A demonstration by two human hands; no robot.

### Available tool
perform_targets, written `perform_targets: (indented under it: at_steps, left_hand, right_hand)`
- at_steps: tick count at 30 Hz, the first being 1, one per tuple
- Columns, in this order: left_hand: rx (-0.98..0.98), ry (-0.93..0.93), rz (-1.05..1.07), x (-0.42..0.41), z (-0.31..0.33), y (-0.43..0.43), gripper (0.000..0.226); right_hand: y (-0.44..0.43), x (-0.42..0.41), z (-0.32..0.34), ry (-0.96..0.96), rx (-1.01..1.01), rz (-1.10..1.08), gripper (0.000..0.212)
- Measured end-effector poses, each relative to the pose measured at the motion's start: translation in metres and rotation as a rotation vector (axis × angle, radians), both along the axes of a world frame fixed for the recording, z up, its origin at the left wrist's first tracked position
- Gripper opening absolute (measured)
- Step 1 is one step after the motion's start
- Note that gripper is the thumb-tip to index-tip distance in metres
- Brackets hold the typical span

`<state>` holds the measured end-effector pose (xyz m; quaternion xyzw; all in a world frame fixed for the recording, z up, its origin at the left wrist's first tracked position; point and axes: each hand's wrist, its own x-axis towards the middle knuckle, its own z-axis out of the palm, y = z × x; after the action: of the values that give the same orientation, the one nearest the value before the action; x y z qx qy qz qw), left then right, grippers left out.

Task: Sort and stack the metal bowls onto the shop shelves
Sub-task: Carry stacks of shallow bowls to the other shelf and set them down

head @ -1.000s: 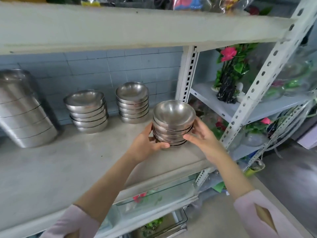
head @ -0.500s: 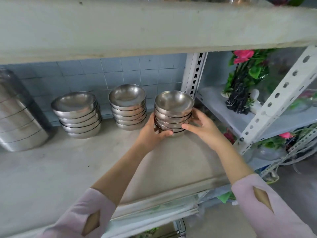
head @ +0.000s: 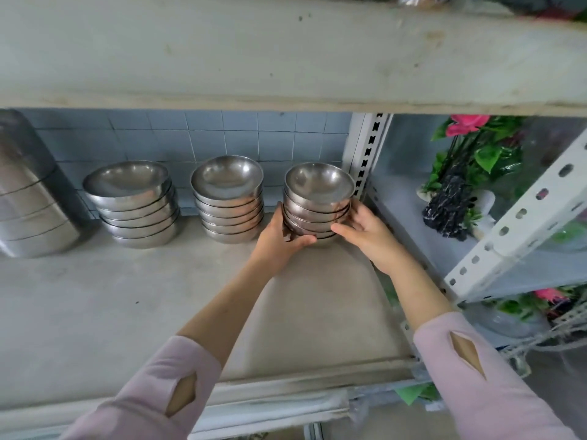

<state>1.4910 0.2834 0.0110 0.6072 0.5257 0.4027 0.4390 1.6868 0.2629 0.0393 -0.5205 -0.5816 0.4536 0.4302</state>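
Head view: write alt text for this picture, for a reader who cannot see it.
The left hand and right hand hold a stack of small metal bowls at the back of a grey shelf, right of two more bowl stacks. Artificial flowers stand on the next rack, further right.

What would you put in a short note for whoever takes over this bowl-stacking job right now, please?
Left hand: grips the third bowl stack low on its left side.
Right hand: holds the same stack from the right.
Where: the third stack is at the back of the shelf, right of the middle bowl stack and the left bowl stack, beside the white upright.
Done: the two other stacks stand free along the tiled wall.
Left: I cannot tell whether the third stack rests fully on the shelf. Settle it in line, then let go.
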Motion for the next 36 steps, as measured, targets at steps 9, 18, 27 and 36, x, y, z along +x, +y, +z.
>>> perform_targets:
  at_steps: [9, 18, 27, 36]
  left_hand:
    - [-0.013, 0.066, 0.069, 0.003, -0.003, -0.001, 0.097]
    - [-0.009, 0.188, 0.078, 0.003, -0.004, 0.006, 0.105]
    - [-0.018, 0.354, 0.06, 0.006, -0.001, 0.012, 0.108]
    - [-0.009, 0.488, 0.143, -0.002, 0.016, -0.024, 0.085]
  right_hand:
    - [0.011, 0.005, -0.01, -0.012, 0.025, 0.044, 0.044]
    - [0.013, 0.006, -0.012, -0.076, 0.0, 0.068, 0.077]
    - [0.02, 0.007, -0.015, -0.112, 0.004, 0.058, 0.077]
    - [-0.017, -0.003, -0.003, -0.134, 0.041, -0.14, 0.082]
